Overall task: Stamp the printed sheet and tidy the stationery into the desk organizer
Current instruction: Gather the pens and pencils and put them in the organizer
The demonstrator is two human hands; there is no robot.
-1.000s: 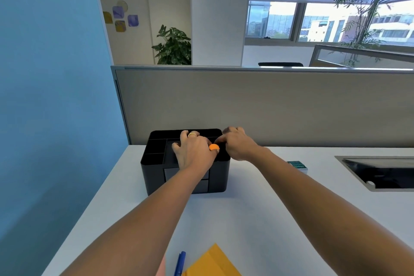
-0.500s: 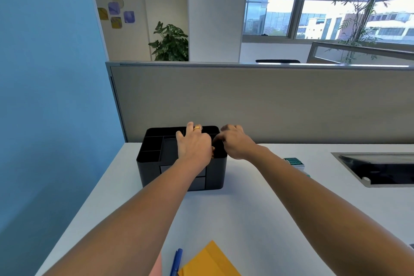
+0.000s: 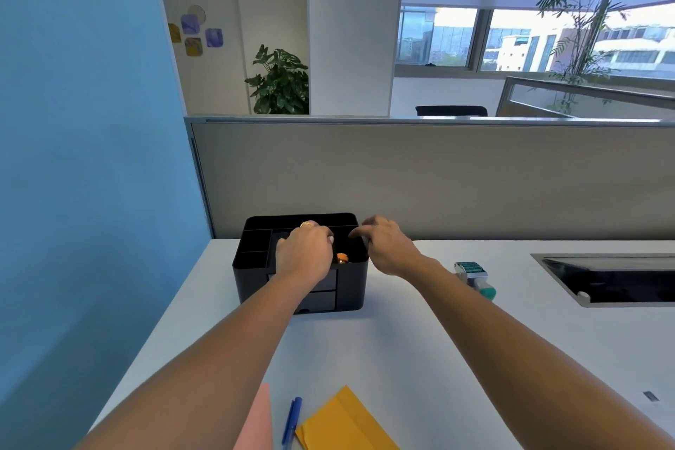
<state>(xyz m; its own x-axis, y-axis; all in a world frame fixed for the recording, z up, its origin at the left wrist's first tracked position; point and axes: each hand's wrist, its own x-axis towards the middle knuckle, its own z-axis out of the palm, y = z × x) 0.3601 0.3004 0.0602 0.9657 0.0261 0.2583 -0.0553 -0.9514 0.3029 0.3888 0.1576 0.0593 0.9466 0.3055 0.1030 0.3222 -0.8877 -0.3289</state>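
Released since a second ago, the small orange item (image 3: 341,258) now sits in the right compartment of the black organizer (image 3: 255,285); the right hand (image 3: 387,248) has drawn just right of the organizer, loosely curled, empty; the left hand (image 3: 305,252) lies over the organizer's middle, fingers stretched forward, gripping nothing; right of the organizer a teal stamp (image 3: 473,274) lies on the counter (image 3: 401,340).

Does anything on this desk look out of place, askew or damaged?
Nothing looks spilled or damaged. The teal stamp appears to lie on its side on the desk, right of the black organizer. The blue pen and yellow envelope lie loose at the near edge, not put away.
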